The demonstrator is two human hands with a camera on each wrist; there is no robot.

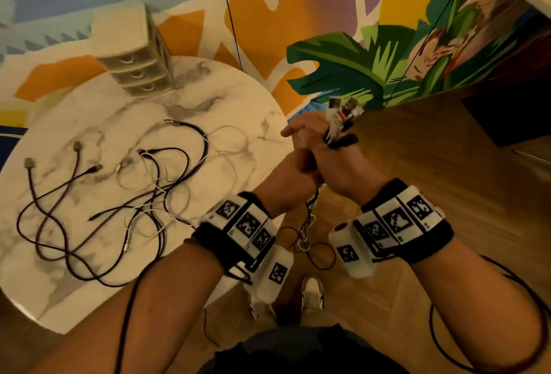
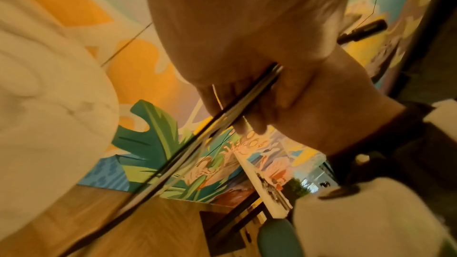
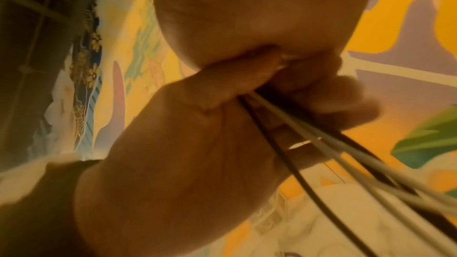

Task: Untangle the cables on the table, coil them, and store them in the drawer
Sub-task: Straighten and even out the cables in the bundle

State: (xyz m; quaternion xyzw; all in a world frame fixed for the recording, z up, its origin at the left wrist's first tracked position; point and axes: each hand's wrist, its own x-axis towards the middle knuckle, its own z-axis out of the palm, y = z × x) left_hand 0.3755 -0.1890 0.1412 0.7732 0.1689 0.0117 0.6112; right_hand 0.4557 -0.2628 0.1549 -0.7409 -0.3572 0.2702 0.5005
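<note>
Both hands meet just off the right edge of the round marble table (image 1: pixel 238 99). My right hand (image 1: pixel 337 165) grips a bundle of black and white cables, and its connector ends (image 1: pixel 343 117) stick up above the fist. Just below, my left hand (image 1: pixel 286 177) is curled round the same bundle (image 1: pixel 310 209), whose twisted tail hangs toward the floor. The wrist views show the strands (image 2: pixel 222 118) (image 3: pixel 333 149) running taut out of the closed fingers. A tangle of dark and white cables (image 1: pixel 134 195) lies spread on the table. A small three-drawer unit (image 1: pixel 134 57) stands at the far edge, drawers closed.
Wooden floor lies under and right of my hands, with my shoes (image 1: pixel 311 293) below. A painted mural wall (image 1: pixel 343 75) runs behind the table. A dark box (image 1: pixel 507 117) sits at the right. Thin black cords (image 1: pixel 229 16) hang in front of the wall.
</note>
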